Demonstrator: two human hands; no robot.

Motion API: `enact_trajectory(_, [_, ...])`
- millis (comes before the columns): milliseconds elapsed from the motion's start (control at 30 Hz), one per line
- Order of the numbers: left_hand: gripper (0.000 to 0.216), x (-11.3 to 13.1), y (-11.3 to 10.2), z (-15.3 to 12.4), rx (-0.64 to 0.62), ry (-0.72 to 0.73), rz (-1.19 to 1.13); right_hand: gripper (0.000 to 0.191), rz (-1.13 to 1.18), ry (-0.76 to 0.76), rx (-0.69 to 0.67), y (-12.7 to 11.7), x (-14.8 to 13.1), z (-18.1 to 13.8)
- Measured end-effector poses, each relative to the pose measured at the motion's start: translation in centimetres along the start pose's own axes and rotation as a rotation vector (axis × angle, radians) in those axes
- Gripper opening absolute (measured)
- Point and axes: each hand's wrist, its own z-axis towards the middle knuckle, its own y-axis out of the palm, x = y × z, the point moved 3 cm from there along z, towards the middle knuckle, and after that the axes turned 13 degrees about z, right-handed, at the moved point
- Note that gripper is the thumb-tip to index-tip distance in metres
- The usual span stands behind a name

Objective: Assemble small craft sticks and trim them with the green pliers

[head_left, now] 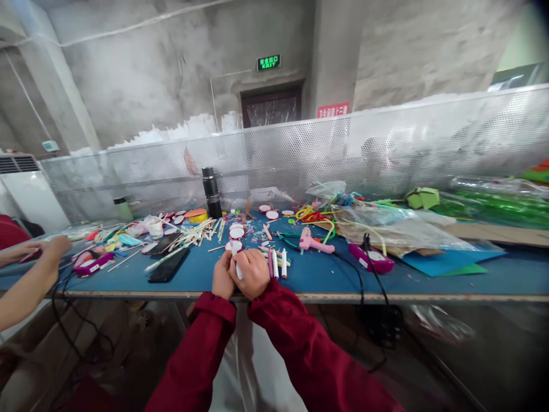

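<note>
Both my hands are together at the near edge of the blue table (pixel 429 280), in dark red sleeves. My right hand (pixel 252 273) is curled round a white marker (pixel 237 268) that points up and away. My left hand (pixel 222 278) is closed against it and touches the marker's lower end. Just past my fingers lies a round white disc with a red rim (pixel 234 246). Right of my hands, three markers (pixel 277 264) lie side by side.
A black phone (pixel 168 266) lies to the left, a pink glue gun (pixel 313 242) and black cables to the right. Wooden sticks, discs, a black bottle (pixel 211 193) and plastic bags cover the table. Another person's arms (pixel 30 269) reach in at far left. A perforated metal screen backs the table.
</note>
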Motion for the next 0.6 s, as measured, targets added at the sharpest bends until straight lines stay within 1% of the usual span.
enact_trajectory(133, [0.025,0.01,-0.08,-0.01,-0.014,0.022,0.015,0.019,0.004,0.002,-0.023,0.07,0.02,0.02])
enact_trajectory(267, [0.025,-0.19,-0.04,0.00,-0.026,-0.007,0.003,0.018,-0.019,0.027,-0.007,0.21,0.19,-0.01])
enact_trajectory(467, [0.026,0.08,-0.08,-0.05,0.003,-0.004,-0.018,0.019,-0.009,0.008,0.003,0.36,0.07,-0.17])
enact_trajectory(600, [0.023,0.15,-0.02,-0.08,-0.002,-0.006,-0.028,0.018,-0.019,0.018,0.018,0.27,0.12,-0.18])
